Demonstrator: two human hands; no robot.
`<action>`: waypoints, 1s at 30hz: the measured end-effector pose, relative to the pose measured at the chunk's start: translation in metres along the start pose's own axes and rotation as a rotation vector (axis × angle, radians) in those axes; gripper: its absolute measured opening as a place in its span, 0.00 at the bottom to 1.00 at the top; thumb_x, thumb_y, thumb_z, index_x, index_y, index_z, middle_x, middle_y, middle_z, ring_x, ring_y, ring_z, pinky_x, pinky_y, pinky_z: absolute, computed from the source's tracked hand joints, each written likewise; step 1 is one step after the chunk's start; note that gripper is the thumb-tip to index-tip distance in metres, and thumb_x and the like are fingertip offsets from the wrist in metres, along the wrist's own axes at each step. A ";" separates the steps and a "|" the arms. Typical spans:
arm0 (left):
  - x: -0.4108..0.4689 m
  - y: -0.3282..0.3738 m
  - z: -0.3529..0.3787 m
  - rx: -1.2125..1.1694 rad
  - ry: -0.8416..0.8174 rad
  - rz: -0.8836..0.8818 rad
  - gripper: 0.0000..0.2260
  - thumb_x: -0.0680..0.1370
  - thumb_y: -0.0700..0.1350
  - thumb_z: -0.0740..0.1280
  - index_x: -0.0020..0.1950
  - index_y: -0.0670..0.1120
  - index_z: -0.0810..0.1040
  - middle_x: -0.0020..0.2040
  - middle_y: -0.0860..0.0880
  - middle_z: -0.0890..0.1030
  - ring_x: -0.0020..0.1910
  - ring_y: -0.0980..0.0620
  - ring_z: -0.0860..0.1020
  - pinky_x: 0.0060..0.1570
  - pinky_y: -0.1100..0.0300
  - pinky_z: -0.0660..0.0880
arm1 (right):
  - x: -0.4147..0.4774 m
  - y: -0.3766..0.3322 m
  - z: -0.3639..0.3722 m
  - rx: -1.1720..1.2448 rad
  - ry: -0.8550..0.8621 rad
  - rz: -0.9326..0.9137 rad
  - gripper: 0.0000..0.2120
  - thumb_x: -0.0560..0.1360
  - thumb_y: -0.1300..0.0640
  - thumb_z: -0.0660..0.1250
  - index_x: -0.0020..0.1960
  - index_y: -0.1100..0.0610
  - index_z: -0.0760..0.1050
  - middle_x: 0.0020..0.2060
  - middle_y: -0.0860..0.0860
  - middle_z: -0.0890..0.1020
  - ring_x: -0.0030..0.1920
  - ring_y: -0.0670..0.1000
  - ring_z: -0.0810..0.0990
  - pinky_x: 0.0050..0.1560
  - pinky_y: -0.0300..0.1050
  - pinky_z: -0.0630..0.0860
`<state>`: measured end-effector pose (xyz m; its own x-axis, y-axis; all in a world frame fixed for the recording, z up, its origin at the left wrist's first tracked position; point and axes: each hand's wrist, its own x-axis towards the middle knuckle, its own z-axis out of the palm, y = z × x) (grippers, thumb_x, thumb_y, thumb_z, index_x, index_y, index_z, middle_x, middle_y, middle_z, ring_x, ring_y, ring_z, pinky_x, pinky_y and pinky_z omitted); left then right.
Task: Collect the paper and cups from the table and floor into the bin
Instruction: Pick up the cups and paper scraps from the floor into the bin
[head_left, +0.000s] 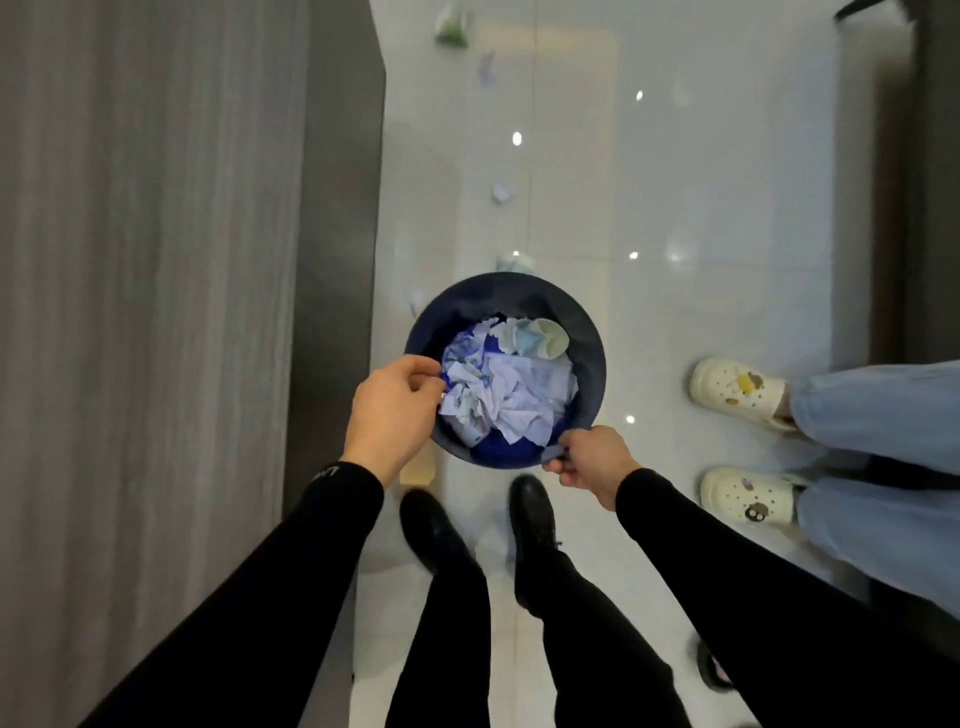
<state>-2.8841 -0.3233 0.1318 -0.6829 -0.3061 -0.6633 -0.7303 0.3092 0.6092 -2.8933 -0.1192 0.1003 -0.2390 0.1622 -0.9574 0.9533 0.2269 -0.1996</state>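
while gripped at its rim by both hands, bin (589, 358) of crumpled paper (511, 395), cups (540, 338)

a glossy white tiled floor (675, 322) fills the middle of the view, with faint grout lines and small bright spots of reflected ceiling light (517, 138) scattered over it. along the left edge stands a long table (145, 312) with a pale grey wood-grain top and a dark side panel (337, 208) dropping to the floor. at the right edge a dark piece of furniture (930, 182) runs up the frame. the light is soft and even, slightly cool.
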 end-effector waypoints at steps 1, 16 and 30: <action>0.002 0.017 -0.004 -0.003 0.004 0.027 0.06 0.72 0.44 0.65 0.42 0.56 0.77 0.38 0.53 0.82 0.45 0.51 0.81 0.49 0.57 0.76 | -0.006 -0.013 -0.006 0.019 -0.006 -0.012 0.07 0.76 0.68 0.53 0.48 0.66 0.69 0.31 0.59 0.75 0.14 0.43 0.72 0.17 0.31 0.68; 0.090 0.229 0.009 -0.111 0.168 0.012 0.05 0.73 0.42 0.66 0.47 0.49 0.79 0.38 0.49 0.83 0.43 0.49 0.81 0.54 0.50 0.77 | 0.009 -0.253 -0.121 0.057 -0.064 -0.148 0.08 0.76 0.68 0.52 0.43 0.65 0.70 0.31 0.58 0.75 0.15 0.45 0.74 0.17 0.32 0.71; 0.212 0.365 0.036 -0.334 0.215 -0.079 0.08 0.75 0.41 0.63 0.52 0.45 0.78 0.45 0.46 0.83 0.45 0.50 0.81 0.51 0.54 0.77 | 0.061 -0.458 -0.180 -0.029 -0.073 -0.157 0.06 0.77 0.68 0.53 0.48 0.66 0.69 0.33 0.59 0.74 0.29 0.52 0.75 0.18 0.34 0.72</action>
<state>-3.2948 -0.2430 0.1981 -0.5870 -0.5093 -0.6293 -0.7222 -0.0218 0.6913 -3.3778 -0.0399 0.1708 -0.3692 0.0524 -0.9279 0.8993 0.2718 -0.3425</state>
